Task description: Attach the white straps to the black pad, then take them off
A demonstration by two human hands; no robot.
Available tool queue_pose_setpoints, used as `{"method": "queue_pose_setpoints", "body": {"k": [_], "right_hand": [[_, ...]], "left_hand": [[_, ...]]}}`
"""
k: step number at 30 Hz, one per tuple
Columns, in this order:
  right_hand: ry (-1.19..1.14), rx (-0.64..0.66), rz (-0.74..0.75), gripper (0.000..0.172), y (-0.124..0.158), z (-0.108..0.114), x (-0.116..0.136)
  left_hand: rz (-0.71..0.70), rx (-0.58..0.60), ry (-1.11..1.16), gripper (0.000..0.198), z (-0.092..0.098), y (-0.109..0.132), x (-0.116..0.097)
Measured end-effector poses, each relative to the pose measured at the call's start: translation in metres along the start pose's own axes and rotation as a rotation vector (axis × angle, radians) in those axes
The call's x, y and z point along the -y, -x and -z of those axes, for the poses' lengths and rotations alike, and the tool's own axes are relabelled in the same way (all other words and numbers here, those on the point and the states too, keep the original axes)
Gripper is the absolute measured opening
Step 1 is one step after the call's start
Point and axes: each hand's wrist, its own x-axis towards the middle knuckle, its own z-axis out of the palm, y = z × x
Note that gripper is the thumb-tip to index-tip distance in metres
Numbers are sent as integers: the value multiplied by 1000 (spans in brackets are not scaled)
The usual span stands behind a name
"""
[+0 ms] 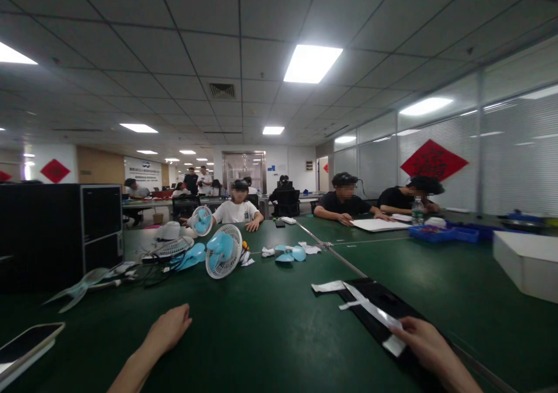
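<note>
My left hand (171, 325) rests on the green table with its fingers curled closed; nothing sticks out of it, and its palm side faces away. My right hand (421, 342) pinches the near end of a shiny white strip (370, 304), its thumb and fingers closed on it. Beneath the strip lies a flat black sheet or bag (383, 297), partly covered by my right hand and forearm. A white scrap (328, 287) extends past the black item's far left corner. I cannot tell what the strip is made of.
Fan parts lie beyond my left hand: a white-caged fan (224, 251) and blue blades (290, 253). A phone (28, 343) is at left, near a black computer case (61, 236). A white box (527, 262) and blue tray (431, 233) stand right. Several people sit across.
</note>
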Motion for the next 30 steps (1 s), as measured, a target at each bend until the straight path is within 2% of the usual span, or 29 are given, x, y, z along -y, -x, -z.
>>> {"method": "queue_pose_setpoints", "body": {"k": [6,10,17,21,23,26,30], "right_hand": [[-149,-20,38,42,10,-4,26],[-145,-4,146,43,12,-7,51],[27,-168,376,34,-6,-13,97],[250,-324,499,26,-30,-32,114],[389,-359,576,24,-43,-47,116],[590,-294,630,23,-56,-74,113],[726,-75,659,24,-56,-104,106]], "left_hand": [[-6,2,3,15,-2,-3,5],[-13,3,10,16,-5,-5,8],[-18,15,26,20,-6,-6,10],[-23,13,23,20,-5,-5,9],[-25,-1,11,18,-5,-5,8],[-23,-21,-7,16,-6,-5,6],[-26,-28,-15,16,-6,-4,5]]}}
